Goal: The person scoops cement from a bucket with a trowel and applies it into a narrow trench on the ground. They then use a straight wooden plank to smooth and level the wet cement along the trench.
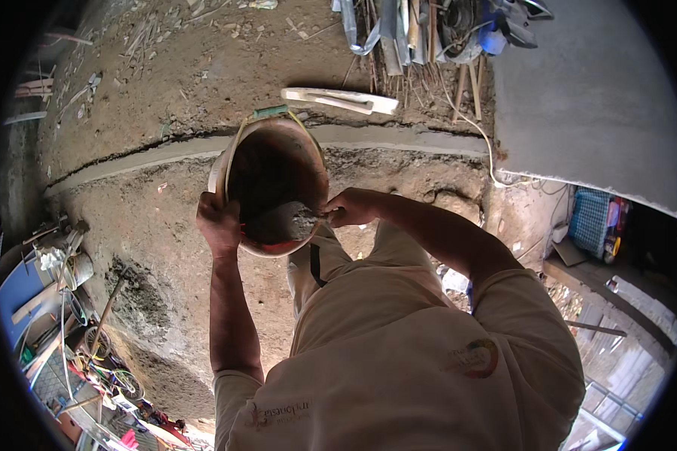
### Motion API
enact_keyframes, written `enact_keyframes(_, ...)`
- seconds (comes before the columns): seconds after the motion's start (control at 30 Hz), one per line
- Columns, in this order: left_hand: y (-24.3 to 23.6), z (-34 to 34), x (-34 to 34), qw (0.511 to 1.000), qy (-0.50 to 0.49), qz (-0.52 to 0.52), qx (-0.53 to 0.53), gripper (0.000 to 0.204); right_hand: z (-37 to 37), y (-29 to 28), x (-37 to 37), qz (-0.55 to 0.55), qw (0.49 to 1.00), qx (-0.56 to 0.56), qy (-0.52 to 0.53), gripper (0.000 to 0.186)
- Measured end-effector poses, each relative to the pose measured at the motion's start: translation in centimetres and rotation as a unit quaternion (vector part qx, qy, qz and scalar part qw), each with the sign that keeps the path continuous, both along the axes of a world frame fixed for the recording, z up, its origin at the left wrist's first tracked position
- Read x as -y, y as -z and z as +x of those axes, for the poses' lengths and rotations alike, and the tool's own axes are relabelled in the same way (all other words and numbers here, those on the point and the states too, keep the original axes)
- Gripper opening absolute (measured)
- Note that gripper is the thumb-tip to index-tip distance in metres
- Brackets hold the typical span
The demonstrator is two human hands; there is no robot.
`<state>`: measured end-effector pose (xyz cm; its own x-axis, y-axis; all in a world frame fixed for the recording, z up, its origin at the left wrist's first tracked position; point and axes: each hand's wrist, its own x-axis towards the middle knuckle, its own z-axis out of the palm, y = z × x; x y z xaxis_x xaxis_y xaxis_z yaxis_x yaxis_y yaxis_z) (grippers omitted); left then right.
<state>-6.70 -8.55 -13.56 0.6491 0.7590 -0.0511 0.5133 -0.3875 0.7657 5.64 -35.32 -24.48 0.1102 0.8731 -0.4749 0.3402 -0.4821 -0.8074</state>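
A worn bucket hangs tilted in front of me, its mouth toward me and its inside dark and dirty. My left hand is closed on the bucket's left rim, beside the thin wire handle. The handle's green grip rests at the far rim. At the right rim, my right hand is closed round the handle of a trowel. The trowel's grey blade reaches into the bucket, with some grey material on it. Shadow hides the bottom of the bucket.
A low concrete strip crosses the dirt floor beyond the bucket. A pale wooden piece lies past it. Sticks and metal strips are piled at the far right, near a grey slab. Clutter with a small bicycle fills the lower left.
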Motion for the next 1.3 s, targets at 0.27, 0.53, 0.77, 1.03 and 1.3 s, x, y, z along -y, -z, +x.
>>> enact_keyframes(0.27, 14.4, 1.5, 5.3, 0.997, 0.054, -0.009, -0.052, 0.020, -1.3, 4.5, 15.7, -0.038, 0.978, -0.091, 0.185, 0.043)
enact_keyframes(0.53, 30.6, 3.5, 16.9, 0.981, 0.062, -0.050, -0.179, 0.022, 1.3, 14.7, 32.4, -0.158, 0.910, -0.090, 0.374, 0.040)
enact_keyframes(0.77, 43.3, 3.0, 26.8, 0.949, 0.094, -0.166, -0.250, 0.022, 3.3, 27.7, 43.1, -0.149, 0.846, -0.077, 0.505, 0.038)
enact_keyframes(1.03, 51.8, 1.4, 31.5, 0.938, 0.149, -0.131, -0.284, 0.023, 3.3, 38.8, 46.9, -0.181, 0.789, -0.111, 0.577, 0.048)
enact_keyframes(1.3, 54.6, 2.1, 31.3, 0.952, 0.115, -0.014, -0.284, 0.016, 4.6, 44.0, 49.6, -0.171, 0.798, -0.067, 0.574, 0.046)
